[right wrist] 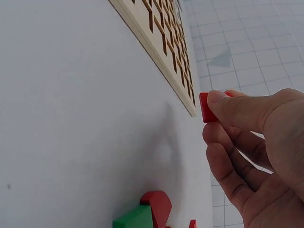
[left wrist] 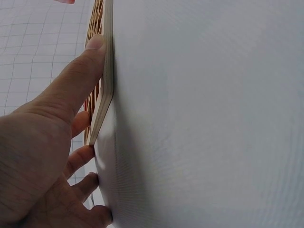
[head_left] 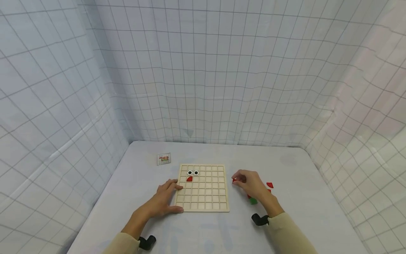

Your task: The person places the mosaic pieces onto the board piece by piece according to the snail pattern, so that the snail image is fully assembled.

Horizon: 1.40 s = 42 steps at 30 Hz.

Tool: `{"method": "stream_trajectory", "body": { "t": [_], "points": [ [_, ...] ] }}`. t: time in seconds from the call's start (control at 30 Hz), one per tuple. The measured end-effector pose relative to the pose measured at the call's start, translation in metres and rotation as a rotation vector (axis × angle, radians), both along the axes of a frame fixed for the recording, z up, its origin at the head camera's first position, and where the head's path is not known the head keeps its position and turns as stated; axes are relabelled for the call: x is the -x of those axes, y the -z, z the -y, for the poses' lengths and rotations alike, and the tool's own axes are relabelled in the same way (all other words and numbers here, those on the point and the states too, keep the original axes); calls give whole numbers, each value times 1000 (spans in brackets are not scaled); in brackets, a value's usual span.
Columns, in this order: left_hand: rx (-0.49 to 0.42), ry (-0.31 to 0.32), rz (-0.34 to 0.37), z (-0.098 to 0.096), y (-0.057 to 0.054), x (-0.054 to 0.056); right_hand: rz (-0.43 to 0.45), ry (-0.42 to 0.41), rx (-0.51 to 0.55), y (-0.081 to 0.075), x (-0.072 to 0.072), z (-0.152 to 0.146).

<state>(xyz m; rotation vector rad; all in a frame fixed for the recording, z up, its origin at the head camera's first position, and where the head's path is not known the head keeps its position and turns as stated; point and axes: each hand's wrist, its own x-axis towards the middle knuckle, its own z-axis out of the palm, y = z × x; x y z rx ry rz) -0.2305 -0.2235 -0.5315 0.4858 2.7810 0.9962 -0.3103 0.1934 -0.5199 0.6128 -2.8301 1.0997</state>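
A pale wooden grid board (head_left: 204, 198) lies flat on the table. Two round eye pieces (head_left: 192, 173) sit side by side in its upper left cells, with a red curved piece (head_left: 189, 179) in a cell just below. My left hand (head_left: 163, 201) rests spread at the board's left side, its thumb on the near left corner, as the left wrist view also shows. To the right of the board, my right hand (head_left: 251, 183) pinches a small red block (right wrist: 205, 107) between thumb and fingers, raised over the table in the right wrist view.
Below and beside my right hand lie a green piece (head_left: 253, 200) and several red pieces, one red piece (head_left: 270, 185) farther right. A small picture card (head_left: 163, 158) lies behind the board to the left. Gridded white curtains (head_left: 203, 88) enclose the table on the far side and both sides.
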Motion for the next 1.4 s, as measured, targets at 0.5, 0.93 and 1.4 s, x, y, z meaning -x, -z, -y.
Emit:
{"method": "stream_trajectory", "body": {
  "t": [0.5,0.93,1.4],
  "points": [
    [5,9,-7,-1,-1,-1,-41,-56,28,-2,9,36],
    [1,-12,0,-3,-3,-2,-17,-99,73,-6,13,73],
    [13,-16,9,-3,-4,-2,-20,-146,77,3,20,112]
  ]
}}
